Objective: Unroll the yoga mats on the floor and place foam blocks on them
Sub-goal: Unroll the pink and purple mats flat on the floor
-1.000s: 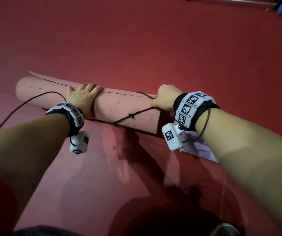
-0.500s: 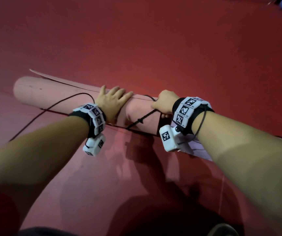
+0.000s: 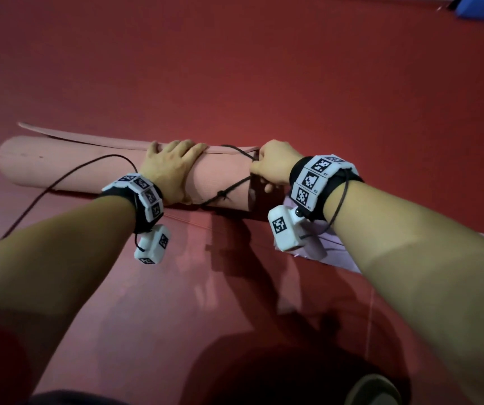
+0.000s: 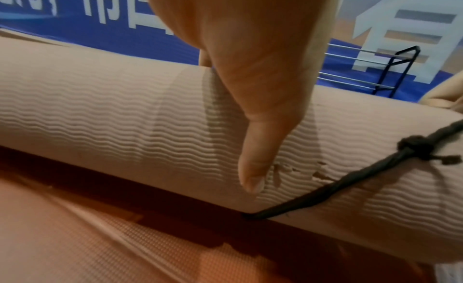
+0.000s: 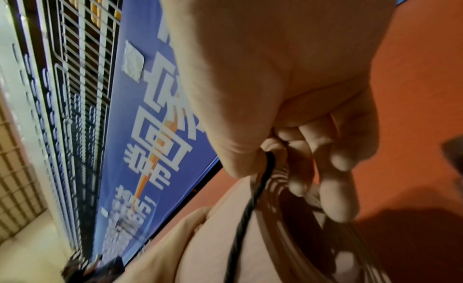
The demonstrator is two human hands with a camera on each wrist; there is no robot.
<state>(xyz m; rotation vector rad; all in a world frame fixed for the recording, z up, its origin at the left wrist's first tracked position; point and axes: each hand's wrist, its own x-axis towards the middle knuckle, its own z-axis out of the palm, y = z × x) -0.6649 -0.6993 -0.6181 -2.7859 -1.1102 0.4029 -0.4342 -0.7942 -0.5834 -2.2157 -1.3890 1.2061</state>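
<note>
A rolled pink yoga mat (image 3: 68, 165) lies across the red floor mat (image 3: 235, 83), its loose edge showing along the far side. A black cord (image 3: 235, 188) with a knot is looped round the roll near its right end. My left hand (image 3: 173, 168) lies over the top of the roll just left of the cord. Its thumb (image 4: 253, 158) is straight and pressed on the ribbed surface (image 4: 100, 109). My right hand (image 3: 276, 168) is at the roll's right end and pinches the cord (image 5: 250, 204) between thumb and fingers (image 5: 295, 180), beside the spiral end face.
A lilac mat (image 3: 337, 252) lies under my right wrist. A blue block-like thing (image 3: 480, 7) and a metal bar sit at the far right corner. A black wire rack (image 4: 391, 73) stands before a blue banner wall. My shoe (image 3: 372, 390) shows at the bottom.
My left hand has slid to the right along the roll, from near its middle to close beside the cord. My right hand has stayed at the right end, holding the cord.
</note>
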